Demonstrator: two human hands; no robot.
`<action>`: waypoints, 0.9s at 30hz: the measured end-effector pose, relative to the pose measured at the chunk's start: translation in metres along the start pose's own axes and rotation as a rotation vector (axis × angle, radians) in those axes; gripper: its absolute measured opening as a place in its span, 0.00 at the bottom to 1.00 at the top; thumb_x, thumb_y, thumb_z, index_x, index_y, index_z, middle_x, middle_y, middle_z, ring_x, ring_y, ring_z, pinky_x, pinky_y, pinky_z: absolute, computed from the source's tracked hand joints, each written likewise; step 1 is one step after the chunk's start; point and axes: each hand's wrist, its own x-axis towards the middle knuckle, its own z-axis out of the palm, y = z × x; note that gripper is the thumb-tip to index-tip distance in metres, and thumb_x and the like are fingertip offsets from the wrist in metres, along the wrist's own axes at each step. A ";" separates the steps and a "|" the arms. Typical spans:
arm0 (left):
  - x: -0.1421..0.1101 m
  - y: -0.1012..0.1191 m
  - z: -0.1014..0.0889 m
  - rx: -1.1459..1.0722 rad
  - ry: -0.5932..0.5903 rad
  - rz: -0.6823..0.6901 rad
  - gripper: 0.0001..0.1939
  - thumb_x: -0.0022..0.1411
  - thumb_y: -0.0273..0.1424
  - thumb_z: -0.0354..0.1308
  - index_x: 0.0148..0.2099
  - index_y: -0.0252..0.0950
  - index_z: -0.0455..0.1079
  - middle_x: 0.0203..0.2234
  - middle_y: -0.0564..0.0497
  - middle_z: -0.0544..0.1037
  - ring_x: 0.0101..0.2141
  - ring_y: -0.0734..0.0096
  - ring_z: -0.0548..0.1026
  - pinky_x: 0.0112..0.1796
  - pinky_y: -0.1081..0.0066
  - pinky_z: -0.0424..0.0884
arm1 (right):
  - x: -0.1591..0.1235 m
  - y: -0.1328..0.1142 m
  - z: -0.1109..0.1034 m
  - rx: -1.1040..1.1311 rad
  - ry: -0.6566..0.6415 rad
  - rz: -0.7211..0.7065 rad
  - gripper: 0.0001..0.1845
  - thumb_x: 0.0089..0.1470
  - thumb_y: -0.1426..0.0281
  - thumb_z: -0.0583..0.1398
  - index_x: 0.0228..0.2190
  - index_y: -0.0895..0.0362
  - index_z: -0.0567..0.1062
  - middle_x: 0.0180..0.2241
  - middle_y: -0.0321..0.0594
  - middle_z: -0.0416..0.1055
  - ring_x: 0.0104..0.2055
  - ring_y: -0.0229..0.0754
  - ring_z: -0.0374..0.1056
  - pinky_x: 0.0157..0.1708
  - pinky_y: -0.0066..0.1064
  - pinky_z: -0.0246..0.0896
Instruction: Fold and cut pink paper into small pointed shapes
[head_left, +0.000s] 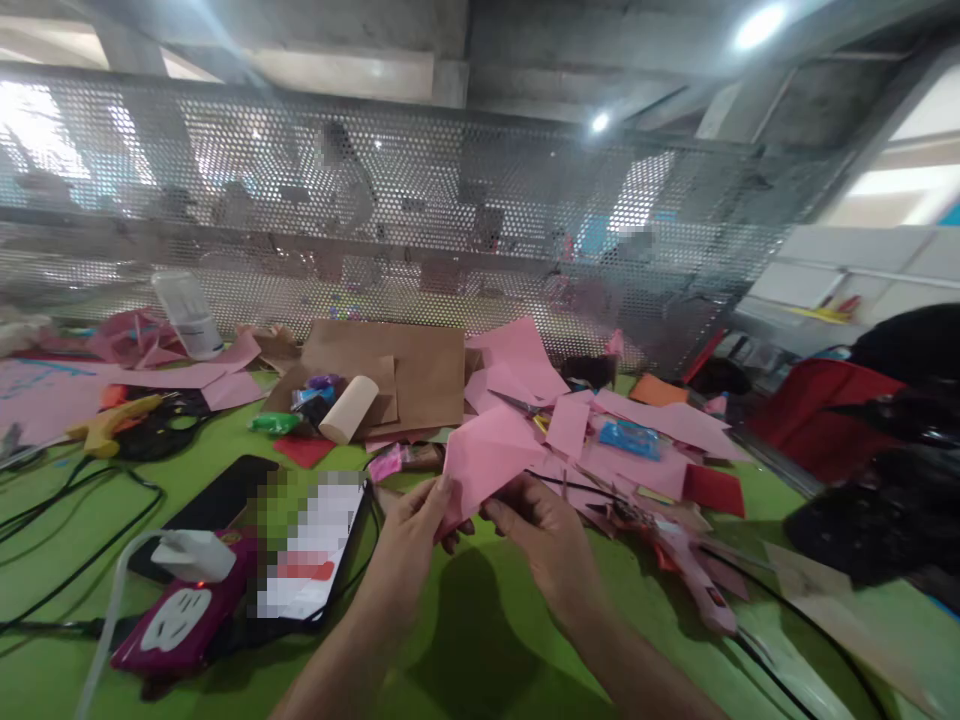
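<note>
A folded piece of pink paper [491,455] is held up over the middle of the green table. My left hand [420,535] pinches its lower left edge, the thumb lying on the near face. At the lower right edge, my right hand [536,530] grips the same paper between thumb and curled fingers. Some fingertips are hidden behind the sheet. Beyond it lie more pink paper sheets [517,360] and a brown cardboard piece [427,370]. A small pink packet [387,462] rests left of the held paper.
On the left are a purple power strip [184,610] with a white plug, phones [315,550], and a yellow glue gun [112,425]. A pink corded tool [694,575] lies at right. A cardboard tube [349,410] and a perforated metal screen [420,220] stand behind.
</note>
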 end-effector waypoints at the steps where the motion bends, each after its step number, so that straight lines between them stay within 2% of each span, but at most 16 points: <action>1: 0.000 0.001 0.001 0.019 -0.006 0.020 0.23 0.55 0.50 0.63 0.37 0.33 0.76 0.24 0.53 0.74 0.25 0.73 0.69 0.26 0.76 0.64 | 0.001 0.000 0.000 0.018 -0.006 0.021 0.10 0.49 0.63 0.65 0.31 0.57 0.76 0.30 0.38 0.75 0.31 0.41 0.66 0.32 0.30 0.61; 7: 0.005 -0.005 0.001 0.064 -0.075 0.094 0.21 0.55 0.49 0.63 0.34 0.34 0.77 0.23 0.53 0.73 0.24 0.74 0.66 0.24 0.77 0.62 | 0.002 0.000 -0.002 0.038 0.007 0.032 0.11 0.48 0.63 0.65 0.29 0.58 0.75 0.26 0.36 0.72 0.28 0.39 0.63 0.29 0.30 0.58; 14: 0.009 -0.009 -0.002 0.129 -0.083 0.111 0.18 0.53 0.45 0.65 0.30 0.33 0.75 0.19 0.53 0.71 0.22 0.75 0.66 0.23 0.77 0.62 | -0.001 0.001 0.001 0.029 0.020 0.016 0.10 0.49 0.64 0.64 0.30 0.58 0.75 0.27 0.36 0.71 0.29 0.40 0.62 0.31 0.30 0.58; 23: 0.008 -0.003 -0.001 0.169 -0.012 0.128 0.16 0.52 0.42 0.65 0.30 0.32 0.76 0.21 0.51 0.75 0.22 0.74 0.68 0.24 0.75 0.65 | -0.003 -0.001 0.002 0.173 -0.045 0.028 0.13 0.50 0.59 0.66 0.33 0.56 0.78 0.29 0.38 0.73 0.32 0.40 0.65 0.32 0.30 0.60; 27: 0.007 0.000 0.001 0.144 0.026 0.124 0.16 0.50 0.43 0.66 0.30 0.32 0.76 0.19 0.53 0.73 0.20 0.75 0.67 0.23 0.75 0.65 | -0.004 0.002 0.003 0.246 0.047 0.013 0.17 0.46 0.61 0.69 0.38 0.53 0.76 0.32 0.36 0.71 0.34 0.40 0.65 0.34 0.28 0.59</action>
